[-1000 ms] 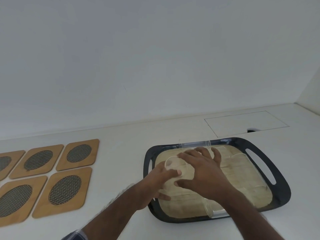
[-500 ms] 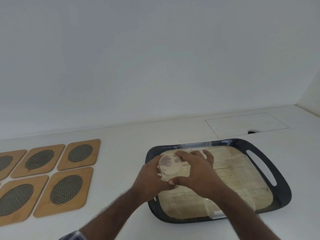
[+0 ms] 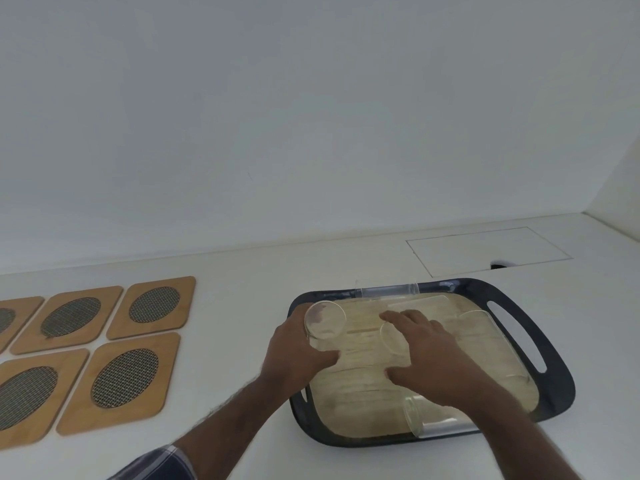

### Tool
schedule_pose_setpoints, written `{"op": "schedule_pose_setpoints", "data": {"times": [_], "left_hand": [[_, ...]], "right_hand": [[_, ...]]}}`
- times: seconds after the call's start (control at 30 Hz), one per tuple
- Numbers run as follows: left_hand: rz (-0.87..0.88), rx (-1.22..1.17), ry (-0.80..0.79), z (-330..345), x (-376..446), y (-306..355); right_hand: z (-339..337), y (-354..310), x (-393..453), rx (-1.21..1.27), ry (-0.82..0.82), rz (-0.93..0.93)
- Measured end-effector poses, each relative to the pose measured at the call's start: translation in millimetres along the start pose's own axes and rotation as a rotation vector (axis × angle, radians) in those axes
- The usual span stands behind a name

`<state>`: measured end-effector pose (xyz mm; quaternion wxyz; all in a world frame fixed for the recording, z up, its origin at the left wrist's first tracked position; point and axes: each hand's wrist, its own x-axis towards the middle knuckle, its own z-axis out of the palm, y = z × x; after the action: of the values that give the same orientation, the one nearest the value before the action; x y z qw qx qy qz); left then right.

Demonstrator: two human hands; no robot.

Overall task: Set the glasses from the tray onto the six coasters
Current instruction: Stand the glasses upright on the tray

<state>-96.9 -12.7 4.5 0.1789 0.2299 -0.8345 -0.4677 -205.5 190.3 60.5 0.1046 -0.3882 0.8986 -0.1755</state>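
Note:
A dark tray [image 3: 557, 393] with a pale bamboo floor holds several clear glasses lying on their sides. My left hand [image 3: 294, 355] grips one clear glass [image 3: 325, 320] above the tray's left edge, its round end facing me. My right hand [image 3: 433, 358] rests over a second glass [image 3: 393, 339] in the tray's middle, fingers curled around it. Another glass [image 3: 386, 292] lies along the far rim, one [image 3: 436, 419] at the near rim, and one [image 3: 491, 341] on the right side. Wooden coasters [image 3: 154, 306] with mesh ovals lie to the left, all bare.
The white counter runs to a white wall behind. A rectangular hatch outline [image 3: 485, 249] with a small dark notch sits behind the tray. The nearest coaster [image 3: 124, 377] lies a hand's width left of the tray.
My left hand has lifted its glass and carried it left to the tray's edge. My right hand has let go of that glass and settled on another in the tray.

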Motion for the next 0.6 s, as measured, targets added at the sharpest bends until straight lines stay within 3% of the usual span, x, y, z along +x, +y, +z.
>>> {"op": "schedule_pose_setpoints", "data": {"times": [0.2,0.6], "left_hand": [[-0.007,0.025,-0.024,1.5,11.8,-3.4],[-0.015,-0.033,-0.072,3.9,32.4,1.0]], "right_hand": [[11.8,-3.0,6.1,0.153,0.102,0.027],[31.2,-30.3,17.4,0.271,0.111,-0.033]]}}
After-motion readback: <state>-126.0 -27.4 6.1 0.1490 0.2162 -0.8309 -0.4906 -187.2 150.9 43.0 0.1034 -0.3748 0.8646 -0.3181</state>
